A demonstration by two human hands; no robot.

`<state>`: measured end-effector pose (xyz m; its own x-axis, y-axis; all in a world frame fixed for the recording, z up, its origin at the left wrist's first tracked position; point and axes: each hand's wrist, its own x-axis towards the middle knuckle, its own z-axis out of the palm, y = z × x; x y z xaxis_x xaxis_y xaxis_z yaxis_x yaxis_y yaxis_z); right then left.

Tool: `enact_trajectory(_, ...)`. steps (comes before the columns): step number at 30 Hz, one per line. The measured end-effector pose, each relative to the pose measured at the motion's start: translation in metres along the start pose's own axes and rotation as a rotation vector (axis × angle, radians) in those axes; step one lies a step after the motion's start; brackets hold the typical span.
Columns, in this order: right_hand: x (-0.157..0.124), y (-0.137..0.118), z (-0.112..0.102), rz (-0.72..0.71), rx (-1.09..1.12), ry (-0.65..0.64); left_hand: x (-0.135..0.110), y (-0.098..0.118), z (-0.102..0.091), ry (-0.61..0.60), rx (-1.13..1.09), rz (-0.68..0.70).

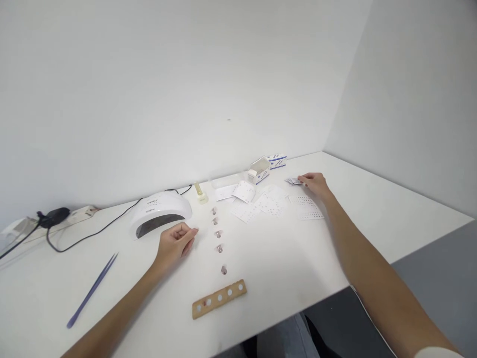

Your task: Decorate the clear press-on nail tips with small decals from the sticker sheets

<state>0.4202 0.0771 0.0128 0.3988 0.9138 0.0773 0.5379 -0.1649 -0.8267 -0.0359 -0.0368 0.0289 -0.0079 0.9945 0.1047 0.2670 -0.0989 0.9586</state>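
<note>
At far left a black plug (55, 217) sits by the wall on the tabletop (283, 258), and blue-purple tweezers (93, 291) lie slantwise nearer you. Next comes a white domed device (160, 209); just in front of its opening, your left grip (175, 244) is loosely curled, thumb against forefinger. A small bottle (201, 195) with a yellowish cap stands beyond it. To its right, five small clear pieces (219, 234) run in a line toward you, ending near a tan strip (219, 299) with white dots. Farther right, printed sheets (244, 192) overlap before an open box (259, 171). Small packets (292, 181) lie beyond the sheets, and your right grip (316, 184) touches their right edge; you cannot tell whether it pinches one.
</note>
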Motion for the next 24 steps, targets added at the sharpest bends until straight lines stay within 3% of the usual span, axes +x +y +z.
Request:
enact_trajectory(6, 0.004, 0.000, 0.006, -0.008, -0.107, -0.032, -0.010, -0.011, -0.021, 0.091, 0.040, 0.023)
enact_trajectory(12, 0.005, 0.003, 0.004, 0.008, -0.144, 0.021, -0.012, -0.009, -0.026, 0.130, 0.035, 0.055)
enact_trajectory(19, 0.003, 0.007, 0.003, -0.010, -0.054, 0.171, -0.010, -0.014, -0.031, 0.162, 0.035, 0.089)
enact_trajectory(24, -0.001, 0.004, 0.010, -0.077, 0.050, 0.206, -0.002, -0.022, -0.041, 0.282, 0.085, 0.167)
